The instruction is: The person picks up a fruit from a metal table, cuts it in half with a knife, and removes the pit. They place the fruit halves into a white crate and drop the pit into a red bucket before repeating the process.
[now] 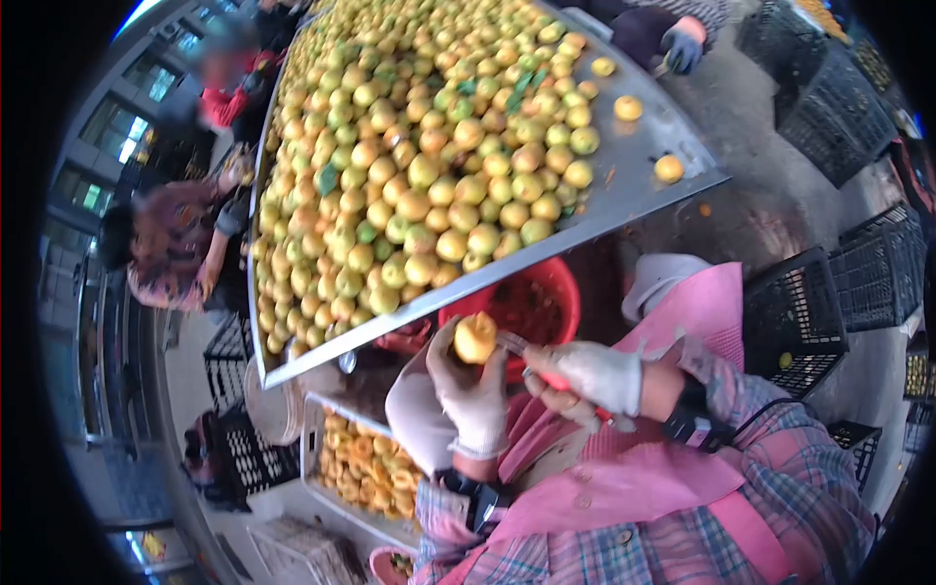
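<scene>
My left hand (pixel 472 395), in a white glove, holds a peeled-looking orange fruit (pixel 475 337) upright between thumb and fingers. Beside it, my gloved right hand (pixel 585 378) is closed around the red handle of a small tool (pixel 554 378), whose metal end (pixel 511 341) reaches the fruit's right side. Both hands are just below the edge of a metal table (pixel 643 200) heaped with yellow-green fruits (pixel 419 175). Behind the hands, a red bucket (pixel 565 292) holds dark scraps that are hard to make out.
A metal tray (pixel 310 453) of orange fruit pieces lies at lower left, near a white bucket (pixel 275 414). Black crates (pixel 795 312) stand at right, another (pixel 258 453) at left. A person (pixel 180 234) works across the table's left side; a gloved hand (pixel 682 49) shows at top right.
</scene>
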A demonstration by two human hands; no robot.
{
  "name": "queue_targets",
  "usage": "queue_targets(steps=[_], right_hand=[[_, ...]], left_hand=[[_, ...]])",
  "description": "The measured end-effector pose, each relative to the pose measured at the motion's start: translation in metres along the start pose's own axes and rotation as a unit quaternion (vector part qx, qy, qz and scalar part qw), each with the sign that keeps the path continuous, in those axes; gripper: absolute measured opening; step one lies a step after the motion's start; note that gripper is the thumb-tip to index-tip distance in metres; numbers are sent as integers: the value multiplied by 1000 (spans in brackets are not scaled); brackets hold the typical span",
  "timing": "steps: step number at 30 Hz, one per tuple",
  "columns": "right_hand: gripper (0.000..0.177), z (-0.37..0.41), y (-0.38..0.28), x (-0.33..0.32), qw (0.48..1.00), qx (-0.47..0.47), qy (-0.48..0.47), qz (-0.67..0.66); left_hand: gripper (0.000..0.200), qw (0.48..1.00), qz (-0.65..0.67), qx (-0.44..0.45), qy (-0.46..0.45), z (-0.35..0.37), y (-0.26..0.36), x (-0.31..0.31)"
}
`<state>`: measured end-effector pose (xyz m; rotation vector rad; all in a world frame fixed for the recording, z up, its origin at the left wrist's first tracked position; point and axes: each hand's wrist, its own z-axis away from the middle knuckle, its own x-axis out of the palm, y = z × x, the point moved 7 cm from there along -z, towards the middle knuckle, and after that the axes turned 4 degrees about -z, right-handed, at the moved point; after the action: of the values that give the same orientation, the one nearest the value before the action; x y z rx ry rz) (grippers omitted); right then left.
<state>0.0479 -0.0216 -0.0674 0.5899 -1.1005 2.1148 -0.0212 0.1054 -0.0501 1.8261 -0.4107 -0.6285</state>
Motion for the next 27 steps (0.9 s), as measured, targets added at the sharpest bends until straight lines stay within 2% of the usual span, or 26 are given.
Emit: queue_targets(steps=[2, 4, 6, 7, 8, 11, 12, 15, 16, 19, 23, 27], right_hand=[[52, -3, 3, -6, 1000, 2, 15, 9], [51, 3, -1, -4, 1000, 13, 8, 13], [51, 4, -1, -9, 1000, 2, 3, 0], [50, 3, -1, -8, 1000, -1, -14, -12], [50, 5, -2, -8, 1000, -2, -14, -14], [49, 8, 1, -9, 1000, 11, -8, -9], [49, 8, 2, -10, 1000, 8, -7, -4], [49, 8, 3, -13, 1000, 11, 1, 2], [49, 8, 4, -15, 1000, 15, 8, 3], [47, 14, 2, -12, 1000, 23, 13, -4], [47, 16, 3, -12, 999, 25, 20, -8], [49, 12, 5, -7, 999, 25, 14, -33]], left_hand=[[65, 997, 55, -59, -4, 1, -4, 6], [63, 987, 103, -109, -57, 2, -6, 9], [55, 978, 144, -138, -61, 1, -1, 9], [49, 984, 89, -117, -97, 2, 11, 4], [49, 984, 88, -117, -99, -2, 11, 3], [54, 941, 253, -193, -114, -3, -2, 6], [54, 942, 251, -194, -112, -3, -2, 4], [57, 924, 226, -270, -153, -1, 13, 7], [57, 924, 224, -271, -150, -3, 9, 5], [57, 864, 339, -309, -206, 0, -10, 14], [58, 854, 345, -307, -239, 1, -20, 8], [59, 867, 368, -267, -205, -1, -26, 6]])
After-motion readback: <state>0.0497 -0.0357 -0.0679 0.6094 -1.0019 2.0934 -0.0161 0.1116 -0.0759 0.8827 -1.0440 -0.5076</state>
